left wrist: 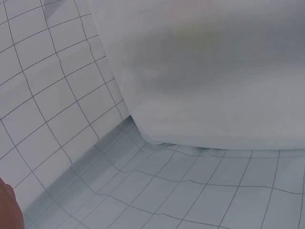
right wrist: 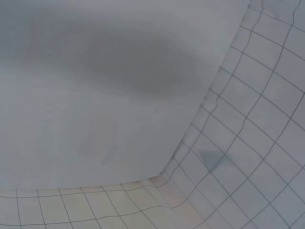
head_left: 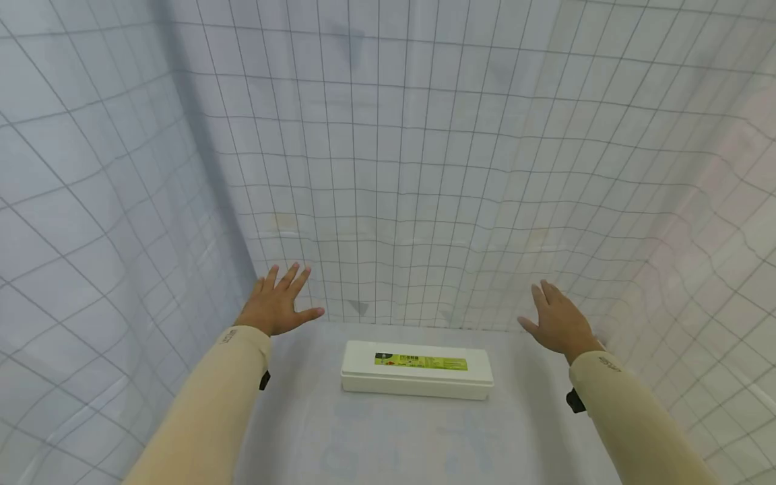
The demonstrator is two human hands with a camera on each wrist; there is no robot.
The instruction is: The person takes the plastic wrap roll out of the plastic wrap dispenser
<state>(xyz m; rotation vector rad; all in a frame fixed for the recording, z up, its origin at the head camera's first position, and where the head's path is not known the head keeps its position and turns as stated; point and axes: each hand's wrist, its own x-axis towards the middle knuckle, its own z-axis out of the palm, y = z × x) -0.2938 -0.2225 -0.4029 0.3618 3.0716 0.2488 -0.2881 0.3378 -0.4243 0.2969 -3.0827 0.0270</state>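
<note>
A long white box with a green and yellow printed label lies on the white table, between the two hands and nearer the person. To its left my left hand hovers above the table with fingers spread, holding nothing. On the other side my right hand is held out with straight fingers, also holding nothing and apart from the box. Only a sliver of the left hand shows in the left wrist view. Neither wrist view shows the box, and the right wrist view shows no hand.
Grid-patterned white sheets hang at the back, on the left and on the right, enclosing the white table. Black straps show under both cream sleeves. Arm shadows fall on the table.
</note>
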